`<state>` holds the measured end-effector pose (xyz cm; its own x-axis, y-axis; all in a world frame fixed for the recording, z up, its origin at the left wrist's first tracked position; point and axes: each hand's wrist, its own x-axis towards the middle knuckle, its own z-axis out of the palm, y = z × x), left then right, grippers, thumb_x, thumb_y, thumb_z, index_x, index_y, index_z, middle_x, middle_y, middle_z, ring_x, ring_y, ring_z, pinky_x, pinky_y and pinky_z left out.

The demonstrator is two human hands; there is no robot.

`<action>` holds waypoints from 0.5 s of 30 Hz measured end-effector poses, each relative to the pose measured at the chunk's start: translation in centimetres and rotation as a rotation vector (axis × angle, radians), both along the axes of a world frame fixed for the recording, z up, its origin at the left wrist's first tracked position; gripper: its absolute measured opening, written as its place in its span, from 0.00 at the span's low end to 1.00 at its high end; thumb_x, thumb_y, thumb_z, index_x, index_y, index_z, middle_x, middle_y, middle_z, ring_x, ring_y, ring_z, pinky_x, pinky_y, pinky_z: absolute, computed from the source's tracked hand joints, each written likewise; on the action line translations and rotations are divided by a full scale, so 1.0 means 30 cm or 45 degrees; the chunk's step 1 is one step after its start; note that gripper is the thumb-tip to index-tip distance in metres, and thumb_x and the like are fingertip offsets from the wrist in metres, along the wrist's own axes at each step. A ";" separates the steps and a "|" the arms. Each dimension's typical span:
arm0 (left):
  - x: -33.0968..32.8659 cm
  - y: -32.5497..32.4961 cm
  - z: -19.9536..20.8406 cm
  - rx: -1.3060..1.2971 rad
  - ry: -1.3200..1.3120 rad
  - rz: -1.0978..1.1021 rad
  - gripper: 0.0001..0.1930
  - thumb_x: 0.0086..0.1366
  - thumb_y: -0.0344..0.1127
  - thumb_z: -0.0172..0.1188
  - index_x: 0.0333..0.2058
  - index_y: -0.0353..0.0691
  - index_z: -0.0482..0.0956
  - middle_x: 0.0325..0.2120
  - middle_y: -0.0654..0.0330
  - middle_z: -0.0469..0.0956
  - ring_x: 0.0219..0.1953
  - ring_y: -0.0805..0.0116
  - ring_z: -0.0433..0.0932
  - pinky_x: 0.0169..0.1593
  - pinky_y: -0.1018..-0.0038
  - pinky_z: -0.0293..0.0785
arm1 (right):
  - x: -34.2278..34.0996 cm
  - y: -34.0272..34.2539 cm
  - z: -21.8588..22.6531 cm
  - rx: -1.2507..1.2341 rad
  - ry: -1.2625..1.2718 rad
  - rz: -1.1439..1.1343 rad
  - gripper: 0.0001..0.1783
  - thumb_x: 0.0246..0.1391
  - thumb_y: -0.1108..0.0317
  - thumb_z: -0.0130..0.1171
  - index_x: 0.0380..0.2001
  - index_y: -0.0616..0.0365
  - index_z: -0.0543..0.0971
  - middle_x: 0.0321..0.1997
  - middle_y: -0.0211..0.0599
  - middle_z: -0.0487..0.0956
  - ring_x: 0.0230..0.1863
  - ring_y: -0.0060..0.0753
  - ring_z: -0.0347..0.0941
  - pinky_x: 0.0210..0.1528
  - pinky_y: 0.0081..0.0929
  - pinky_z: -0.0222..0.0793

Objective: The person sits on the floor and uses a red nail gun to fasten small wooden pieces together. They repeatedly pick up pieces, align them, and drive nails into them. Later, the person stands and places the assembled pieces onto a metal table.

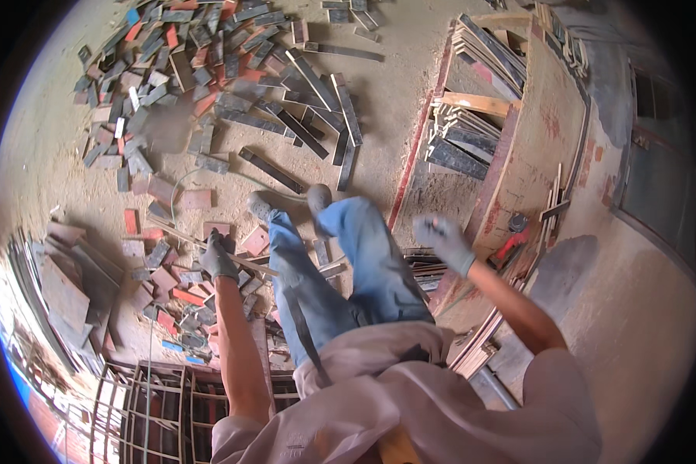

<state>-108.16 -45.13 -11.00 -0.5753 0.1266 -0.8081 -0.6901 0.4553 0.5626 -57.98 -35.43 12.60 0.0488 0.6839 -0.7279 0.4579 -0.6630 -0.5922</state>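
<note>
My left hand (219,260), in a grey work glove, is closed around a long thin wooden strip (253,267). The strip slants from the upper left down toward my left thigh, above a heap of short board offcuts. My right hand (445,243), also gloved in grey, is raised to the right of my knee. Its fingers are curled, and a small dark and reddish patch shows at them. Whether that is a held object is too blurred to tell. The nearest thing on that side is a long wooden board (510,170).
Many dark and red offcuts (151,85) cover the floor ahead left. Longer dark planks (313,81) lie across the middle. Strips are stacked (464,127) beside the long board. A red-and-black tool (512,241) sits at right, larger panels (73,290) at left, a metal rack (143,406) near left.
</note>
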 end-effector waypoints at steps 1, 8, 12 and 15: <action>-0.001 -0.064 -0.131 0.035 -0.019 -0.024 0.12 0.70 0.34 0.73 0.40 0.42 0.75 0.28 0.64 0.78 0.24 0.70 0.80 0.27 0.71 0.81 | 0.064 -0.090 -0.042 -0.152 -0.084 0.096 0.11 0.70 0.66 0.67 0.48 0.62 0.87 0.40 0.27 0.86 0.43 0.16 0.81 0.47 0.22 0.80; 0.384 0.133 -0.387 -0.390 0.266 -0.373 0.27 0.64 0.37 0.81 0.48 0.32 0.71 0.28 0.56 0.79 0.20 0.68 0.76 0.22 0.69 0.75 | 0.217 -0.286 -0.772 -0.197 -0.277 0.193 0.22 0.65 0.61 0.71 0.55 0.65 0.81 0.42 0.37 0.87 0.43 0.29 0.84 0.49 0.27 0.81; 0.510 0.201 -0.797 -0.506 0.417 -0.667 0.31 0.60 0.37 0.79 0.54 0.27 0.72 0.43 0.48 0.82 0.44 0.59 0.83 0.47 0.64 0.81 | 0.197 0.039 -1.366 -0.084 -0.706 0.447 0.46 0.59 0.43 0.73 0.69 0.64 0.72 0.56 0.55 0.85 0.54 0.55 0.84 0.61 0.43 0.79; 0.543 0.110 -1.274 -0.721 0.839 -0.925 0.35 0.59 0.41 0.81 0.55 0.27 0.71 0.47 0.37 0.82 0.47 0.43 0.86 0.51 0.55 0.82 | 0.156 0.284 -1.827 0.094 -0.922 0.490 0.62 0.53 0.37 0.76 0.78 0.64 0.61 0.70 0.63 0.76 0.69 0.64 0.75 0.70 0.51 0.72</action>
